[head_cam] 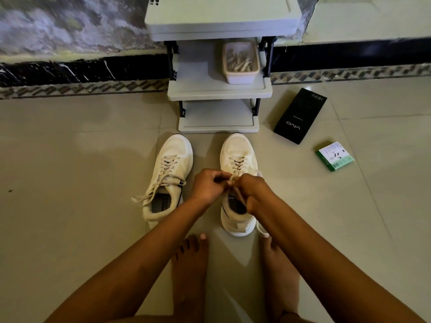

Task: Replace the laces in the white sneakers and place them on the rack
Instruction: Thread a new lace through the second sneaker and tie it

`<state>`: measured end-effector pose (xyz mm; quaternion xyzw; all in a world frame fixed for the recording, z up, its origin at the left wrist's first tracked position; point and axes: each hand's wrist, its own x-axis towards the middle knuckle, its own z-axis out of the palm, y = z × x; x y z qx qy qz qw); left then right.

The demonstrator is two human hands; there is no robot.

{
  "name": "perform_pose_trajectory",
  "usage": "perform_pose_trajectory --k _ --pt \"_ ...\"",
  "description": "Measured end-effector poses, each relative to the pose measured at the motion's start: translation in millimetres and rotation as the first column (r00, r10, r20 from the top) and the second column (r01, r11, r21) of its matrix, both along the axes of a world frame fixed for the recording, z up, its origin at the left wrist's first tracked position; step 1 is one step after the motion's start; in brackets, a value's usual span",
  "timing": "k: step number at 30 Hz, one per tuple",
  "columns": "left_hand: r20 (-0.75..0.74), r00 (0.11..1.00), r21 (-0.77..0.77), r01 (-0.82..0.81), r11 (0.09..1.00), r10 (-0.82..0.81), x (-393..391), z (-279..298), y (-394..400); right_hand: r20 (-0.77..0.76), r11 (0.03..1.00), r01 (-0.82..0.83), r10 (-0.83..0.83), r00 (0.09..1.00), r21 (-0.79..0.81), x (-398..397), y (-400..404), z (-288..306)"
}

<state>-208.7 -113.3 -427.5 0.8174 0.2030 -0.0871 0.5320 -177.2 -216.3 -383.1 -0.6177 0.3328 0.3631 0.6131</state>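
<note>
- Left hand (208, 185) and right hand (253, 191): both pinch the off-white lace (233, 180) at the top eyelets of the right-side white mesh sneaker (238, 148).
- Left-side white mesh sneaker (173, 155): stands beside it on the tiled floor (70, 148), lace ends loose.
- Grey plastic three-tier rack (219, 90): just beyond the toes; its middle shelf carries a white tub of laces (240, 76).
- Black carton (299, 115) and green-edged small box (334, 156): on the floor, right.
</note>
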Motion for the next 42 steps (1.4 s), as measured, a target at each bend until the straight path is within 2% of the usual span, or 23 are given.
perform_pose_trajectory --k 5,9,13,16,18,20,21,24,25,27,28,29,30,31,33,34,35,36,37,38,39,40,42 --pt "-0.016 1.000 -0.100 -0.010 0.995 0.008 0 -5 4 -0.062 0.998 -0.056 0.056 0.997 -0.010 1 3 3" --pt "0.008 0.999 -0.044 0.036 0.998 -0.035 6 -4 5 0.016 0.999 -0.053 0.052 0.998 0.002 -4 -5 10" --pt "0.010 0.998 -0.087 0.058 0.995 -0.057 7 -4 8 0.101 0.986 -0.162 0.164 0.981 -0.021 -7 -9 9" --pt "0.031 0.998 -0.076 0.063 0.995 -0.061 7 -3 9 0.163 0.937 -0.314 0.337 0.927 -0.153 -1 -13 5" --pt "0.056 0.997 -0.061 0.060 0.996 -0.056 9 -3 8 0.262 0.814 -0.462 0.560 0.786 -0.352 6 -20 -1" --pt "0.074 0.994 -0.027 0.082 0.996 -0.080 11 -3 8 0.320 0.627 -0.542 0.767 0.556 -0.559 8 -26 -8" --pt "0.089 0.990 0.020 0.112 0.993 -0.114 12 -4 7 0.319 0.541 -0.531 0.831 0.455 -0.652 8 -29 -12" --pt "0.132 0.960 0.323 0.192 0.927 -0.245 12 -1 3 0.304 0.359 -0.334 0.930 0.207 -0.871 6 -39 -25" --pt "0.129 0.955 0.407 0.193 0.893 -0.266 12 0 2 0.292 0.321 -0.315 0.946 0.138 -0.893 5 -42 -30" --pt "0.108 0.960 0.459 0.182 0.870 -0.258 11 2 1 0.250 0.247 -0.380 0.967 0.042 -0.891 5 -48 -38" --pt "0.104 0.968 0.415 0.166 0.894 -0.228 10 5 0 0.234 0.223 -0.416 0.972 0.026 -0.881 6 -51 -40" --pt "0.115 0.980 0.295 0.120 0.948 -0.160 11 12 0 0.217 0.205 -0.431 0.976 0.022 -0.879 7 -52 -42" --pt "0.120 0.992 0.083 0.037 0.996 -0.047 14 24 0 0.204 0.191 -0.426 0.979 0.015 -0.884 9 -53 -43" --pt "0.110 0.989 -0.184 -0.075 0.980 0.096 17 39 1 0.196 0.179 -0.410 0.981 0.001 -0.894 10 -54 -44" --pt "0.116 0.937 -0.615 -0.194 0.764 0.330 26 67 10 0.212 0.191 -0.404 0.977 -0.007 -0.894 9 -54 -45" --pt "0.138 0.907 -0.722 -0.183 0.667 0.398 30 80 17 0.238 0.219 -0.419 0.971 0.009 -0.881 8 -54 -46" --pt "0.156 0.892 -0.742 -0.178 0.646 0.424 34 88 23 0.269 0.260 -0.439 0.962 0.042 -0.860 7 -55 -46" --pt "0.190 0.901 -0.648 -0.185 0.739 0.391 37 88 27 0.301 0.307 -0.458 0.950 0.089 -0.834 7 -55 -47" --pt "0.227 0.931 -0.404 -0.176 0.898 0.284 37 83 27 0.325 0.350 -0.472 0.936 0.137 -0.809 7 -55 -47" --pt "0.215 0.971 -0.062 -0.097 0.993 0.108 34 70 25 0.339 0.383 -0.481 0.923 0.181 -0.788 9 -55 -47" --pt "0.126 0.989 0.229 0.044 0.973 -0.074 30 53 23 0.345 0.406 -0.486 0.914 0.213 -0.774 10 -56 -47" --pt "0.008 0.977 0.370 0.195 0.909 -0.213 26 34 22 0.349 0.421 -0.486 0.907 0.235 -0.766 12 -55 -48" --pt "-0.088 0.939 0.369 0.340 0.865 -0.332 19 10 18 0.359 0.441 -0.479 0.897 0.258 -0.759 14 -55 -49"
